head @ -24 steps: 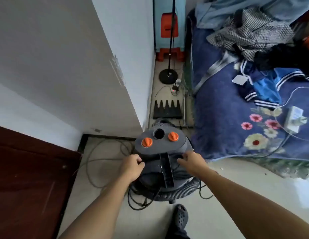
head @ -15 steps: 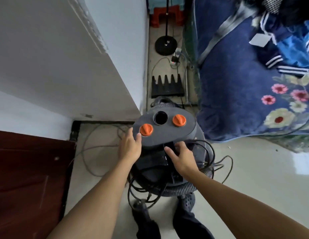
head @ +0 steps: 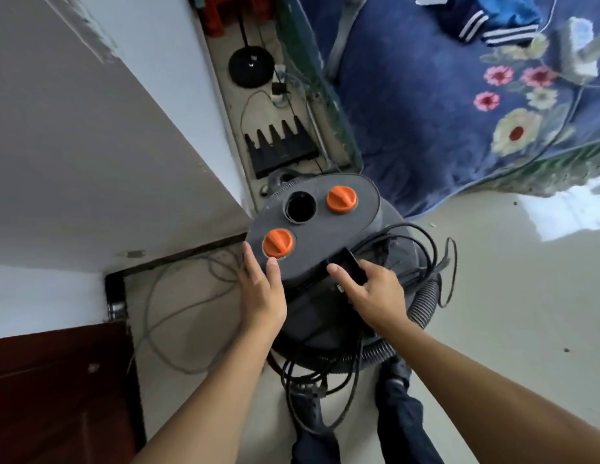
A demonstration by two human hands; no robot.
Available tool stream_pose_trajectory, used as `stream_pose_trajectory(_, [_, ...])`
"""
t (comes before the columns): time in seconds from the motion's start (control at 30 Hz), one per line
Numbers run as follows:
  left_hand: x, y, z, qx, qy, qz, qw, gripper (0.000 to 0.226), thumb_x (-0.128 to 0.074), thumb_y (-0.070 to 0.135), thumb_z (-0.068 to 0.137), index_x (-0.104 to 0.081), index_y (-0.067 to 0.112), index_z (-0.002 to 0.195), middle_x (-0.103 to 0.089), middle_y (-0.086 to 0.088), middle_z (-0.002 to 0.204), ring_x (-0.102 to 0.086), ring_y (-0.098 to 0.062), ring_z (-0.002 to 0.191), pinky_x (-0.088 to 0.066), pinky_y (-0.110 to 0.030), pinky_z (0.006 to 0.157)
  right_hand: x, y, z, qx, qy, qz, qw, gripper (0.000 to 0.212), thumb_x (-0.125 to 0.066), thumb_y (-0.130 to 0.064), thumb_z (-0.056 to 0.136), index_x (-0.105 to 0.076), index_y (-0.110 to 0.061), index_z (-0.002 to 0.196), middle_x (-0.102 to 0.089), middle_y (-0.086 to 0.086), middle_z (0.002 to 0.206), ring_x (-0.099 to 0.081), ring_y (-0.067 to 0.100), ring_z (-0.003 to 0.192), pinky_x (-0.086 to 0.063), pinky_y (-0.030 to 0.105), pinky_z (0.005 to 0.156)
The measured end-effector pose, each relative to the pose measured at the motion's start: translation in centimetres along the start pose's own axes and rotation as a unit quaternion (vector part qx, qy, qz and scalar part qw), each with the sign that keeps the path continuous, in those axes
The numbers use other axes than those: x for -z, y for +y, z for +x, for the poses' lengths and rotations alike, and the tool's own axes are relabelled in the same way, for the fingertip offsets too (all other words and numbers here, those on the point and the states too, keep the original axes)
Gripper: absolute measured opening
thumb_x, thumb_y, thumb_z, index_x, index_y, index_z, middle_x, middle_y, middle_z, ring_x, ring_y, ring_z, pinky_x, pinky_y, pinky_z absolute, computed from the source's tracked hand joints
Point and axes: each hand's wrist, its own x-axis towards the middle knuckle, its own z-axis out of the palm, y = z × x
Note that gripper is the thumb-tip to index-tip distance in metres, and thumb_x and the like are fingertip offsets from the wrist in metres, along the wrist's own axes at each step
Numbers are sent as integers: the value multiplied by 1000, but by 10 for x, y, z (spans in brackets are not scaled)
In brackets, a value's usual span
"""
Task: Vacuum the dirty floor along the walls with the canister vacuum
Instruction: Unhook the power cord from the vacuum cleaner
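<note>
We've got the canister vacuum on the floor at the wall corner, beside the bed. Our left hand lies flat, fingers loose, against its lid; our right hand grasps the black handle.

We see soft, even daylight; its source is out of view. At three o'clock a white glare patch sits on the glossy floor. Shadows are faint. Wide-angle distortion bends the wall edges, and the bedspread at one o'clock is slightly smeared.
</note>
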Motion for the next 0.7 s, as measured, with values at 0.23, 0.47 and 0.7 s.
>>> stream_pose_trajectory(0.23, [-11, -13, -81, -54, -79, 106, 990, 92, -18, 67, 83, -15, 6, 152, -34, -29, 145, -39, -42, 129, -36, -44, 107, 24, 55, -69, -40, -12, -21, 999, 59, -49, -69, 57, -64, -17, 82, -65, 0, 68, -62, 23, 72, -49, 36, 63])
stream_pose_trajectory(0.47, [-42, 6, -147, -106, -143, 170, 969, 103, 4, 77, 82, -21, 5, 151, -50, -28, 128, -53, -42, 110, -46, -44, 92, 46, 120, -141, -136, 33, 32, 990, 52, -53, -65, 58, -63, -19, 79, -66, -4, 66, -63, 16, 66, -52, 37, 63])
stream_pose_trajectory(0.7, [-91, 51, -174, -171, -257, 210, 928, 91, -8, 70, 78, -4, 20, 154, -34, -20, 147, -37, -35, 131, -33, -43, 107, 68, 175, -180, -227, 114, 71, 964, 32, -75, -45, 71, -62, -17, 80, -65, -3, 64, -63, 23, 69, -51, 38, 67])
